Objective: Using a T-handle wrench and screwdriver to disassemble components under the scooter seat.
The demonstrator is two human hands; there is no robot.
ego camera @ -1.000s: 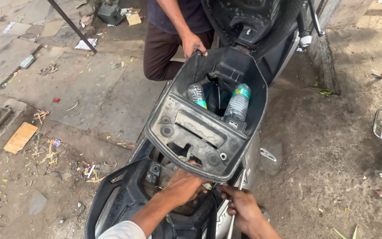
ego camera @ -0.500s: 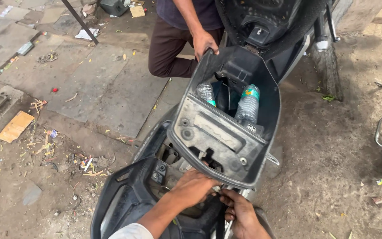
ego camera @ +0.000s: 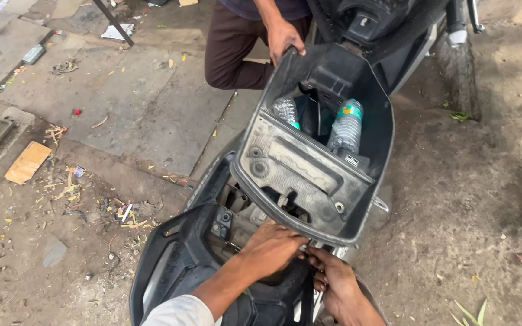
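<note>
Single view, head-worn camera, looking steeply down from above the rear of a scooter [ego camera: 170, 271], close over the wearer's own left hand [ego camera: 273, 247] and right hand [ego camera: 333, 281]. Faces forward along the lifted storage bin [ego camera: 309, 163]. Frame top cuts a second person's hand [ego camera: 284, 37]; surrounding ground [ego camera: 466, 193] probably packed dirt.

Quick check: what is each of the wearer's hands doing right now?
Left hand: curled at the near rim of the storage bin; grip cannot be told.
Right hand: fingers bent under that rim; hold cannot be told.

Matt black plastic bin [ego camera: 309, 169]; clear plastic bottle [ego camera: 345, 127]; rough concrete.
</note>
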